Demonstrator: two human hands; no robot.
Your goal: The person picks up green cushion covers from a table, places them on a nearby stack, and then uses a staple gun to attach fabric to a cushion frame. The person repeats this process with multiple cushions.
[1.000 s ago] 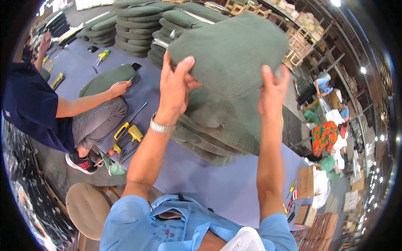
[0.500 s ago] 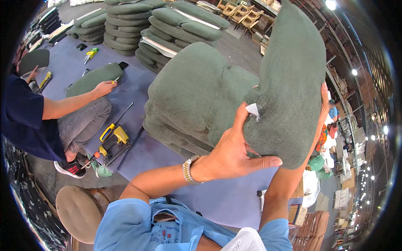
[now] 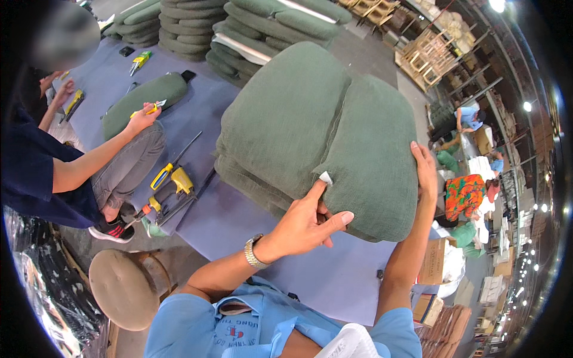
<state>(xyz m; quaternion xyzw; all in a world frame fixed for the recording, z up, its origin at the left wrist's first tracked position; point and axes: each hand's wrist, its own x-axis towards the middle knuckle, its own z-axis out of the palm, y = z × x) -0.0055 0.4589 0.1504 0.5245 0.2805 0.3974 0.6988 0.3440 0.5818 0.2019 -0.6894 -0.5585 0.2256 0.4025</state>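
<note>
Over the purple tabletop — green cushion right of centre, pressed side by side with a second cushion that tops a pile; its underside is hidden, so cannot tell what bears it. Left hand at its near left corner: index fingertip at a small white tab, thumb spread, other fingers half-curled and partly covered; cannot tell whether it grips. Right hand lies along the right side, fingers against the fabric, thumb out of sight — firmness of hold unclear. Farther left, a co-worker's hand holds a yellow-handled tool, tip too small to make out. Rear cushion stacks cut off by the top edge.
</note>
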